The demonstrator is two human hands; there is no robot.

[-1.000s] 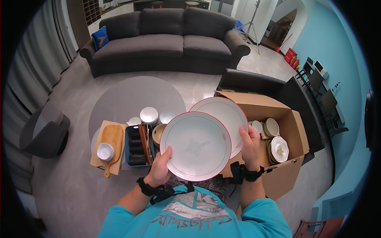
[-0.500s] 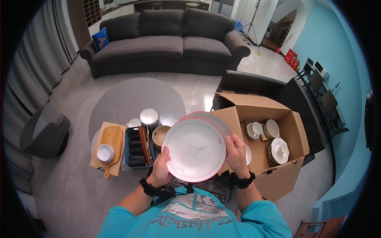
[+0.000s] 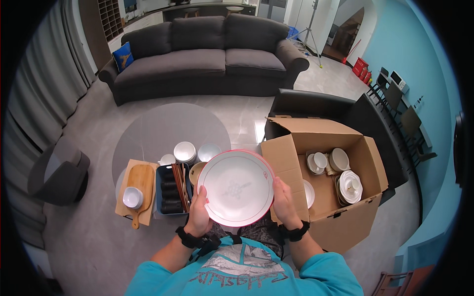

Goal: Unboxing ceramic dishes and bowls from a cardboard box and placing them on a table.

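Observation:
Two white plates (image 3: 236, 190) with red rims are held in front of me, lined up one on the other, faces tilted up toward me. My left hand (image 3: 199, 216) is closed on their left edge, thumb on the upper plate's rim. Along the right edge my right hand (image 3: 285, 201) grips them from the side. To the right, an open cardboard box (image 3: 340, 228) holds white bowls (image 3: 339, 160), a cup (image 3: 320, 160) and stacked white dishes (image 3: 350, 187). Another white plate (image 3: 308, 194) shows in the box near its left wall.
On the left, a round grey table (image 3: 148, 123) carries stacked white bowls (image 3: 184, 151), a blue bin (image 3: 171, 212) with chopsticks (image 3: 179, 185) and black items, and a wooden cutting board (image 3: 141, 180) under white bowls (image 3: 133, 197). A dark sofa (image 3: 197, 61) stands beyond.
The rear plate, which stuck out at the upper right, now sits almost hidden behind the front one. My right hand has shifted left and down along the plates' edge.

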